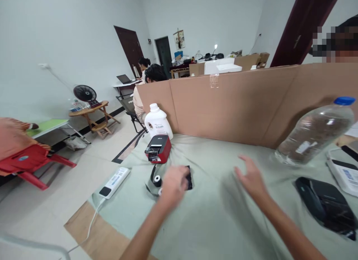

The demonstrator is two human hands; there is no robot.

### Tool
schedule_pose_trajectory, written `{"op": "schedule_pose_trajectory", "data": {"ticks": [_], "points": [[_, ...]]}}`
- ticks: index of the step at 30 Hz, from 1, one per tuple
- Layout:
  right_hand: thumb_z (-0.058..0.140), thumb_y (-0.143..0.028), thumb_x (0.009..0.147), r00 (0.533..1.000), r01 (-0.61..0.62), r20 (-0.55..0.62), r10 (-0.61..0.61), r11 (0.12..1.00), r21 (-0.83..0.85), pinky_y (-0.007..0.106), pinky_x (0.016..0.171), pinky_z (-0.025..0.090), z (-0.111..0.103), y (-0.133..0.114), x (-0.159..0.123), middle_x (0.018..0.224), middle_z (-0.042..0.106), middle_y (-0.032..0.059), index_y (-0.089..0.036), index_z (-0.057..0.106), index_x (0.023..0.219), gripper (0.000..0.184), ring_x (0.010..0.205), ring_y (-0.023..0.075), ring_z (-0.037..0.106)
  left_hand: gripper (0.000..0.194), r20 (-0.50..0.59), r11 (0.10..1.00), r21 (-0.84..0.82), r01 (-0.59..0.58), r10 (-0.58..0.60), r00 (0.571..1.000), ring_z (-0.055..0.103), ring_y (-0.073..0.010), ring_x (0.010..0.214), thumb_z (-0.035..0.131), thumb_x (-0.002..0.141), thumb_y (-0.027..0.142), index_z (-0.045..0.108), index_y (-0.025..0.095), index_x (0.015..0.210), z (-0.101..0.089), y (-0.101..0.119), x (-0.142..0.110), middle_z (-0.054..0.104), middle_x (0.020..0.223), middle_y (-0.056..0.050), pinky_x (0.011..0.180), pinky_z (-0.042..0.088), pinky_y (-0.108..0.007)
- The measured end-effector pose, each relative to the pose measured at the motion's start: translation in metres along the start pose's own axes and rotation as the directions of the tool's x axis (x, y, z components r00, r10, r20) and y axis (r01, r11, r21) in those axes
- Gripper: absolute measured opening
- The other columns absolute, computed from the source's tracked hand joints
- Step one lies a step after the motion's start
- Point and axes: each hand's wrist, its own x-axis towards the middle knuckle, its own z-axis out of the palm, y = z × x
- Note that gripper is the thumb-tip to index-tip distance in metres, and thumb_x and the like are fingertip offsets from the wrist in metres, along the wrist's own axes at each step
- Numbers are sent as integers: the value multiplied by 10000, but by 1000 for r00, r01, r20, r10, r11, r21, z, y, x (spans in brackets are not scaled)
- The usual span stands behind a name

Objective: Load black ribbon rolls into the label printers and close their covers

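Note:
My left hand (173, 183), smeared by motion, hovers at or over a flat black piece (190, 179); whether it touches it I cannot tell. Just left of that hand lies a black roll with a white core (157, 179), with a loose black strip (152, 174) curling beside it. A second pale roll end (160, 192) is partly covered by the hand. Behind them stands a small red and black printer (165, 150) with a shiny dark strip at its front. My right hand (251, 177) is above the cloth, thumb and fingers apart, holding nothing.
A cardboard partition (223, 107) closes off the back of the green cloth (207, 222). A white jug (159, 122) stands at the back left, a power strip (114, 182) at left. On the right are a large water bottle (316, 133), a black device (324, 200) and a white device (345, 174).

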Motion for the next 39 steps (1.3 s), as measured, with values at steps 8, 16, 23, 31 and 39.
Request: {"op": "schedule_pose_trajectory", "data": {"ticks": [8, 16, 23, 31, 39], "points": [[517, -812, 584, 812, -575, -193, 551, 696, -430, 712, 973, 410, -195, 184, -37, 1321, 549, 380, -239, 490, 1416, 1010, 1335, 536, 495, 613, 695, 856, -4, -517, 374, 614, 259, -262, 1563, 440, 1024, 503, 321, 316, 1595, 126, 52, -96, 310, 1674, -38, 1279, 215, -542], [628, -750, 702, 745, -612, -156, 649, 571, -547, 598, 813, 498, -162, 131, -26, 1286, 560, 352, -204, 523, 1352, 855, 1191, 533, 602, 604, 704, 862, 37, -505, 336, 625, 259, -255, 1564, 497, 1003, 436, 361, 320, 1579, 122, 56, -92, 322, 1670, -32, 1284, 211, -533], [618, -635, 792, 745, -547, -41, 666, 574, -610, 504, 789, 518, -125, 45, -20, 1231, 557, 265, -155, 555, 1251, 667, 1090, 468, 654, 550, 687, 877, 24, -479, 334, 646, 301, -262, 1548, 495, 1004, 440, 437, 311, 1535, 128, 55, -97, 375, 1647, -40, 1271, 231, -557], [614, -545, 821, 767, -355, 270, 582, 736, -577, 448, 835, 512, -44, -79, -31, 1211, 513, 199, -162, 515, 1284, 609, 1024, 381, 683, 366, 254, 935, 221, -277, 219, 942, 570, -273, 1331, 478, 974, 282, 688, 297, 1273, 103, 43, -64, 666, 1377, -79, 1151, 413, -489], [632, -503, 814, 718, -404, 296, 630, 724, -560, 451, 838, 495, -35, -95, -51, 1234, 474, 205, -163, 502, 1286, 596, 1080, 411, 633, 617, -157, 710, 522, 472, -464, 872, 503, -438, 1323, 647, 854, 508, 569, 187, 1375, 62, 26, 35, 514, 1458, -225, 1024, 439, -537]]}}
